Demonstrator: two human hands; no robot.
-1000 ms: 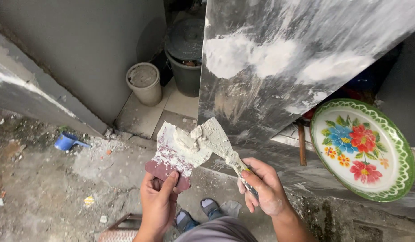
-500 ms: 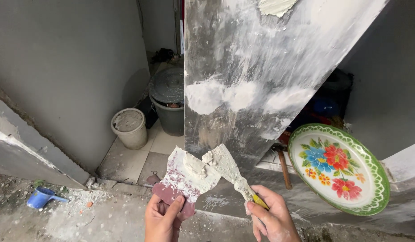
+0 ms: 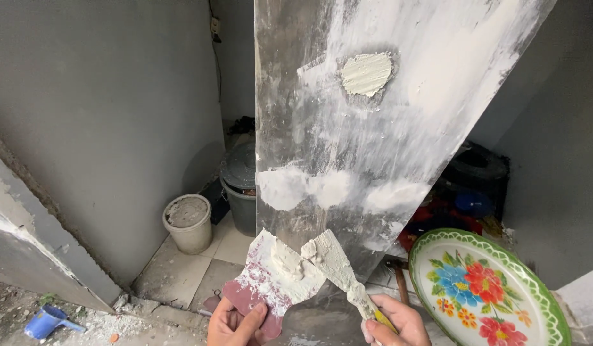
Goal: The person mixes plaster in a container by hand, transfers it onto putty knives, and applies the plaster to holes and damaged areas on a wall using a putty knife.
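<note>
At the far left of the grey panel [image 3: 373, 147], a blue scoop [image 3: 45, 321] lay on the rubble-strewn floor; nearer the panel stood a pale bucket [image 3: 189, 223] crusted with dried filler, and just left of the panel's lower edge sat a dark bin [image 3: 242, 186] with a lid; the panel itself stood upright and tilted, streaked white, with a fresh patch of putty [image 3: 367, 74] high on it and three smoothed white patches lower down. Below the panel, the left hand [image 3: 235, 323] was closed around the bottom of a reddish board [image 3: 271, 282] smeared with putty, thumb across its face; just right of it the right hand [image 3: 392, 323] was clamped on the yellow handle of a putty knife [image 3: 338, 266], whose coated blade touched the board's upper edge in front of the panel's foot; the two hands were near each other but apart. Right of the panel's foot leaned a hammer [image 3: 399, 285], and beyond it a round tray [image 3: 488, 291] with a green rim and painted flowers.
</note>
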